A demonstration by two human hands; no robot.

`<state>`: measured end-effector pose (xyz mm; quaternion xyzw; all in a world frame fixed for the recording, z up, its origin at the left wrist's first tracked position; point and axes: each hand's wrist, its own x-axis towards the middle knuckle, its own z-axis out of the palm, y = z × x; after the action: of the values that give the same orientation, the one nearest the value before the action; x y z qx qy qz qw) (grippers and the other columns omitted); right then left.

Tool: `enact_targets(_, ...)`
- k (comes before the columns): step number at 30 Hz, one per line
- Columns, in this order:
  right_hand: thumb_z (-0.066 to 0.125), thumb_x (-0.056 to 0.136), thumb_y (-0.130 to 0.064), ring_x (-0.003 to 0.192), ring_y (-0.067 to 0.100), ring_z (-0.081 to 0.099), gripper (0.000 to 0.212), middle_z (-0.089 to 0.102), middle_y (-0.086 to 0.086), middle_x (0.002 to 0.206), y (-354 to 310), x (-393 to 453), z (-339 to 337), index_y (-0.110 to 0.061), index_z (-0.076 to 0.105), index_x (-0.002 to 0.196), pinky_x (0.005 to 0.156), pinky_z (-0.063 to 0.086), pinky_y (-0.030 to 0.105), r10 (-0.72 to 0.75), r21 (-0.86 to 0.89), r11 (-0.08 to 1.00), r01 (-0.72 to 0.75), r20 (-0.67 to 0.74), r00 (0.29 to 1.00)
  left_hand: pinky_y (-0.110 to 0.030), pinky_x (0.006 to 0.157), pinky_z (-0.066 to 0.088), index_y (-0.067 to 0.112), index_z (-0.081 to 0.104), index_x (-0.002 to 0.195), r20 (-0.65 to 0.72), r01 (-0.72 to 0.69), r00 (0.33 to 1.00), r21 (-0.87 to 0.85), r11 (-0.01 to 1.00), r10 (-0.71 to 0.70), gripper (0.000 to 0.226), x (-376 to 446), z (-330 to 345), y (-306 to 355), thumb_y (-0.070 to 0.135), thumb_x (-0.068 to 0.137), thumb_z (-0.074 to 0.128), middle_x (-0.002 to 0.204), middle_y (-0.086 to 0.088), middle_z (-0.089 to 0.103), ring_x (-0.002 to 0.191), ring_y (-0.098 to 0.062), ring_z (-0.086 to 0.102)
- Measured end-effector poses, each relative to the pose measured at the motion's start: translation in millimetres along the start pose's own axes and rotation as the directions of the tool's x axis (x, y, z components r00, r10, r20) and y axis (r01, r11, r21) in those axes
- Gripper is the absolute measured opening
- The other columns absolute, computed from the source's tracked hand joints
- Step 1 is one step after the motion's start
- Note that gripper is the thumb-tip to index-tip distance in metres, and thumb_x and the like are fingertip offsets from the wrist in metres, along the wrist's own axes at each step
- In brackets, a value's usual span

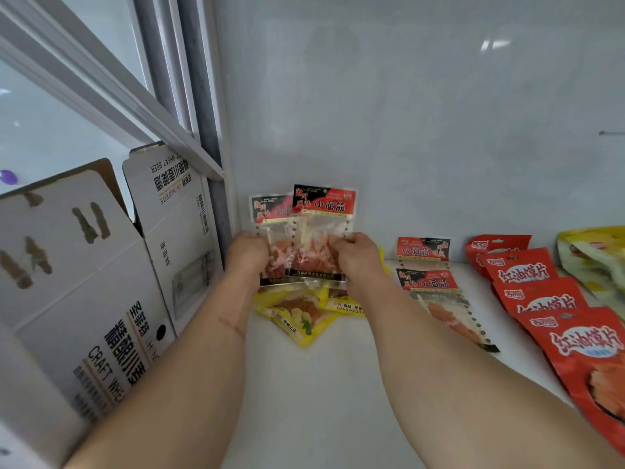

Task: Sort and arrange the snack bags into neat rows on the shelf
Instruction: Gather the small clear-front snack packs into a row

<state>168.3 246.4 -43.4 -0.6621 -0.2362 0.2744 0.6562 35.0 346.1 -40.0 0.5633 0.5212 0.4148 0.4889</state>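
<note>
red chip bags (554, 319) are already lying in a row near right; yellow bags (297, 316) are still lying jumbled mid-shelf. farther back, the left hand (248, 250) and right hand (355, 255) are pinching two clear red-topped gluten packets (314, 231) upright, fingers clamped on their sides.

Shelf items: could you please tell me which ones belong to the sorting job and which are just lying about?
Part of the job:
- clear red-topped snack bags, held upright by the left hand and right hand
- matching bags lying on the shelf
- yellow bags
- red bags in a row

Just lying about:
- cardboard beer boxes at the left
</note>
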Motion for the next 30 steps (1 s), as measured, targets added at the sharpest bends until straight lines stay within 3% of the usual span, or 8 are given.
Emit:
enact_targets(5,0.06,0.095,-0.019,0.098,0.031,0.07,0.008,0.069,0.013,0.107,-2,-10,-21,-0.014,0.055,0.099,0.086,0.055,0.06,0.044,0.096,0.994,-0.043,-0.003,0.999,-0.04,0.077,0.056,0.011,0.062,0.108,-0.055,-0.032,0.998,-0.003,0.999,0.032,0.022,-12,-5,-7,0.019,0.1,0.043,0.098,-0.012,0.067,0.084,-0.028,0.064)
enact_targets(7,0.062,0.093,-0.022,0.096,0.029,0.07,0.017,0.07,0.013,0.109,3,-13,-29,-0.013,0.056,0.106,0.086,0.056,0.056,0.045,0.101,0.994,-0.045,-0.003,0.999,-0.044,0.076,0.059,0.008,0.062,0.102,-0.016,-0.012,1.0,-0.081,0.997,0.011,0.018,-22,-7,-8,0.016,0.099,0.047,0.086,-0.011,0.064,0.076,-0.027,0.063)
enact_targets(9,0.068,0.09,-0.026,0.095,0.025,0.07,0.03,0.071,0.012,0.11,6,-22,-38,-0.01,0.058,0.113,0.088,0.056,0.047,0.035,0.094,0.995,-0.035,0.009,0.999,-0.035,0.062,0.054,0.004,0.063,0.104,0.035,0.012,0.999,-0.137,0.99,-0.007,0.014,-36,-9,-7,0.011,0.099,0.052,0.077,-0.008,0.061,0.064,-0.023,0.059)
enact_targets(13,0.078,0.081,-0.037,0.107,0.026,0.067,0.047,0.072,0.005,0.115,13,-37,-62,-0.012,0.064,0.118,0.1,0.05,0.049,0.042,0.06,0.997,-0.044,0.04,0.998,-0.027,0.042,0.055,0.005,0.064,0.102,0.141,0.06,0.99,-0.202,0.978,-0.032,0.01,-75,-9,-5,0.008,0.101,0.054,0.087,-0.012,0.069,0.065,-0.022,0.067)
enact_targets(18,0.073,0.088,-0.037,0.103,0.019,0.069,0.038,0.073,-0.003,0.112,15,-61,-103,-0.019,0.066,0.12,0.09,0.054,0.037,-0.007,-0.033,0.999,0.008,0.052,0.999,-0.034,0.051,0.061,0.002,0.063,0.105,0.253,0.118,0.965,-0.214,0.97,-0.062,0.012,-125,1,-7,0.012,0.101,0.058,0.099,-0.017,0.072,0.083,-0.03,0.074)
enact_targets(23,0.07,0.084,-0.049,0.093,0.014,0.069,0.044,0.071,-0.006,0.107,18,-81,-152,-0.021,0.063,0.117,0.083,0.057,0.035,-0.128,-0.115,0.985,0.126,-0.008,0.992,-0.056,0.086,0.058,0.009,0.068,0.1,0.181,0.101,0.981,-0.135,0.986,-0.075,0.016,-172,8,-14,0.019,0.099,0.056,0.097,-0.014,0.077,0.09,-0.033,0.075)
enact_targets(27,0.065,0.087,-0.048,0.101,0.02,0.069,0.044,0.07,-0.005,0.113,23,-92,-191,-0.025,0.06,0.123,0.093,0.055,0.042,-0.218,-0.267,0.942,0.204,-0.022,0.976,-0.043,0.07,0.049,0.014,0.063,0.082,0.113,0.065,0.992,-0.078,0.995,-0.056,0.021,-205,12,-23,0.027,0.093,0.051,0.085,-0.018,0.064,0.072,-0.029,0.062)
enact_targets(30,0.06,0.096,-0.039,0.11,0.025,0.063,0.043,0.066,0.002,0.122,31,-100,-215,-0.016,0.052,0.132,0.082,0.045,0.029,-0.221,-0.431,0.883,0.187,-0.029,0.975,-0.04,0.068,0.052,0.017,0.066,0.093,0.055,0.056,0.997,-0.087,0.995,-0.051,0.017,-231,17,-27,0.023,0.099,0.051,0.085,-0.01,0.067,0.074,-0.027,0.065)
